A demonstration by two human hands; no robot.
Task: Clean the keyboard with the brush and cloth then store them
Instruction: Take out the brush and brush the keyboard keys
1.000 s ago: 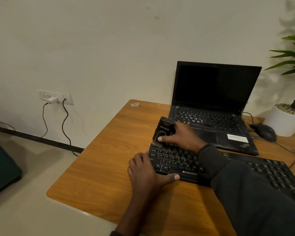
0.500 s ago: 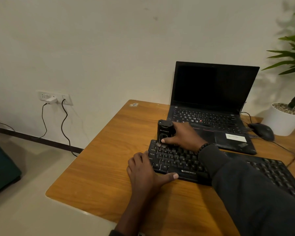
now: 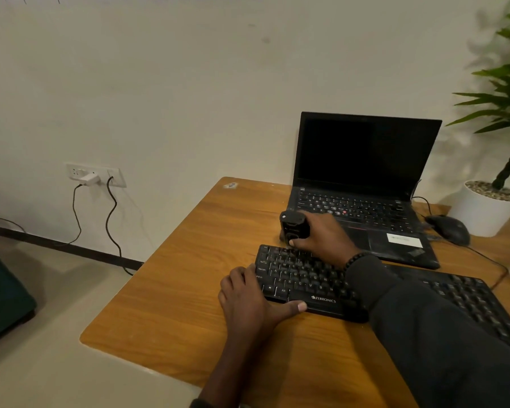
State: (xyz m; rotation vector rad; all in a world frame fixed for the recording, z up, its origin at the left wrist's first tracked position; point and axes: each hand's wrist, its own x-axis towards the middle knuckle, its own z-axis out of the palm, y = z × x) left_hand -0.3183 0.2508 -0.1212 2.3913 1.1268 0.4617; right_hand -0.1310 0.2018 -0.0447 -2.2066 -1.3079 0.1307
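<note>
I am setting the brush upright beyond the keyboard, at twelve o'clock; right hand fingers wrapping it, left hand bracing flat. Brushing looks finished.

The left hand lies flat, palm down, fingers bent over an edge and thumb stretched out to the right; its bare forearm runs in from the lower middle. The right hand reaches further forward, fingers curled in a grip with the thumb pressed low in front. A dark bead bracelet circles that wrist, and a dark sleeve covers the arm
</note>
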